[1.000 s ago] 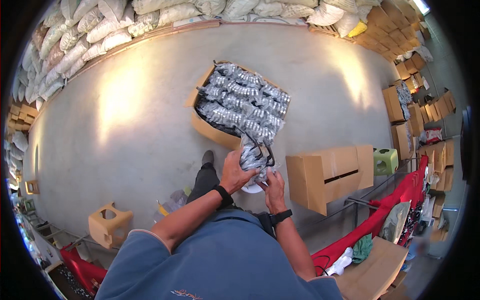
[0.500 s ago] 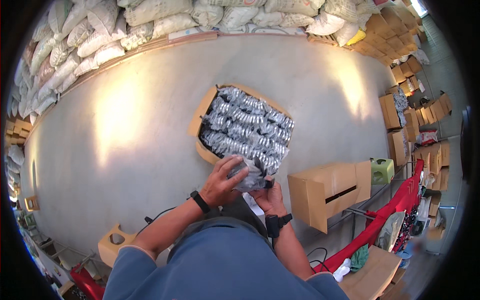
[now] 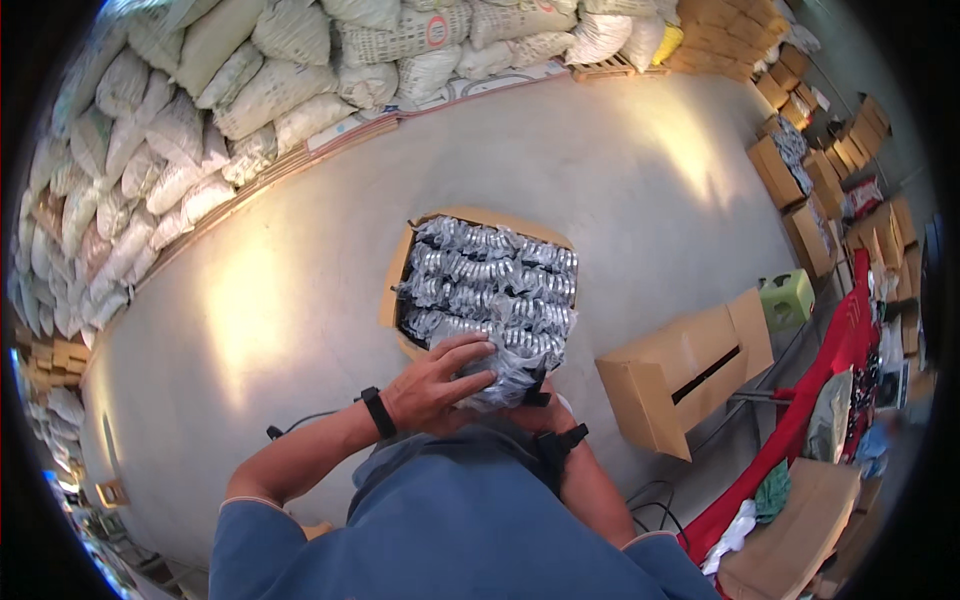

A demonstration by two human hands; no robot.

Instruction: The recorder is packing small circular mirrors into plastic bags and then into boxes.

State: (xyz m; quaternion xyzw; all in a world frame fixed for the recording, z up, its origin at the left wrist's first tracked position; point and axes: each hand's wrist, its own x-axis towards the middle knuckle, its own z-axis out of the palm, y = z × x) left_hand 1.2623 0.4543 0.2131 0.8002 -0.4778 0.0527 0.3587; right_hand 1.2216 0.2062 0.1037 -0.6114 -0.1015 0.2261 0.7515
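Hands (image 3: 422, 393) clamped around plastic-wrapped bundle (image 3: 500, 380); open carton (image 3: 393, 290) on grey floor (image 3: 640, 215), sacks (image 3: 405, 38) stacked beyond.

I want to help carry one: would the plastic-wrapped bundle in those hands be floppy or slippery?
The wrapped bundle is probably slippery, because it looks shiny. Its plastic seems thin and wrinkled, so the outside should be floppy. It may need steadying, since the left hand spreads over it.
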